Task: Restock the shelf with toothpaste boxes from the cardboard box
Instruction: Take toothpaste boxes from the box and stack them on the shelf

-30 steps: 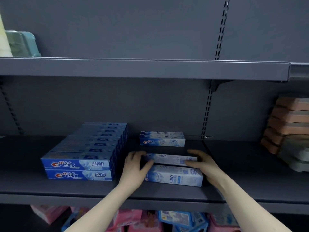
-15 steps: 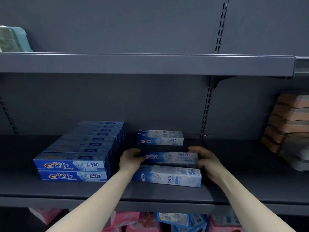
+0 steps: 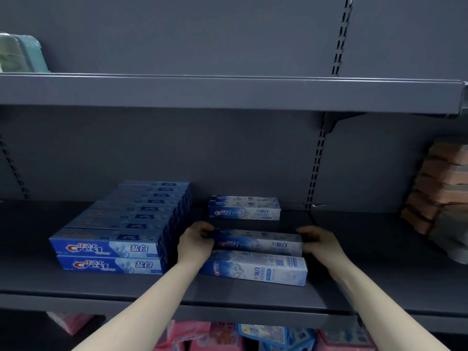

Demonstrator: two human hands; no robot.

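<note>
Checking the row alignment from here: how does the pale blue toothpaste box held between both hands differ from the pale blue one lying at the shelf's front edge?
The held pale blue toothpaste box is gripped at its ends by the left hand and right hand; the front pale blue toothpaste box is untouched. The held box sits square to the shelf; the front box lies slightly skewed. The front box shows a barcode; the held box does not. Both carry the Crest logo.
</note>
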